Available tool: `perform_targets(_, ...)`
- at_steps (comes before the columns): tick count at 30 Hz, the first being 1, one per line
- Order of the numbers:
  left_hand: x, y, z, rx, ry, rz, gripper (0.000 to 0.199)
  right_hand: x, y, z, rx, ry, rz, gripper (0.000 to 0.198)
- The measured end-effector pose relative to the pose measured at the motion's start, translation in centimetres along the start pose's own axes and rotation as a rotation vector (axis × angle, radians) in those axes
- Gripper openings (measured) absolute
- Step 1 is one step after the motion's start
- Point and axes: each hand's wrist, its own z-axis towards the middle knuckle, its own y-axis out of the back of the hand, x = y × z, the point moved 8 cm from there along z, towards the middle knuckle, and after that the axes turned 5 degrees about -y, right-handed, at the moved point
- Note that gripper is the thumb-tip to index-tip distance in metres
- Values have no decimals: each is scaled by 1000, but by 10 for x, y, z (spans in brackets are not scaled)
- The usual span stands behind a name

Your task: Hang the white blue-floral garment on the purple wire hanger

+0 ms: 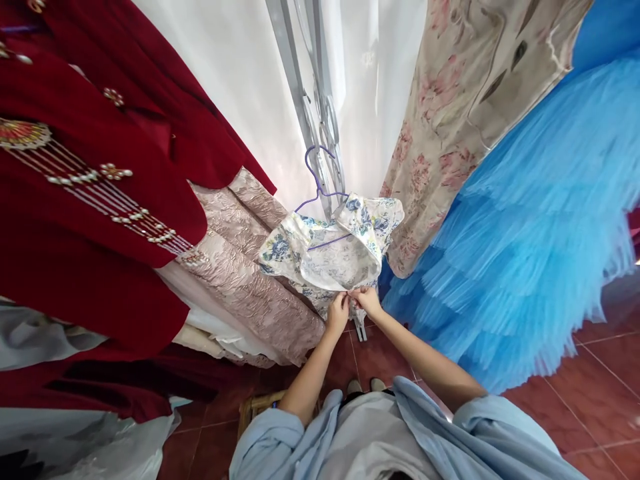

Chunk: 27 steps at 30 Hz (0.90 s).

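Note:
A small short-sleeved floral garment [280, 250], white with blue flowers and yellow touches, hangs on a purple hanger [314, 175] in front of me. The hanger's hook is on a grey metal stand [295, 73]. My left hand [339, 312] pinches the garment's front just below the wide neckline. Right beside it, my right hand [367, 301] pinches the same edge, and the fingertips of both hands nearly meet. Whatever small fastening lies between the fingers is too small to make out. The garment's lower part is partly behind my hands.
Dark red garments [100, 220] with beaded trim and a pink brocade garment [240, 280] hang at the left. To the right are a beige floral dress [425, 147] and a blue tulle dress [520, 220]. White fabric [210, 60] hangs behind; red tiles [595, 387] cover the floor.

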Motion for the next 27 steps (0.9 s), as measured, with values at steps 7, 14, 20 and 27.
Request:
perform_targets(7,-13,4,-9,-29,-25,95,8,27,-11,-20,83,-15,99,28)
perform_targets(14,-7,-5,-23,33,12,81,8,105,-11,-28,60,74,184,36)
perform_targets(20,-7,-15,-55,79,57,86,23,270,-8,-24,121,369,387,27)
perform_targets(27,-50,21,-20,13,-39,68,25,311,-7,-53,161,441,336,24)
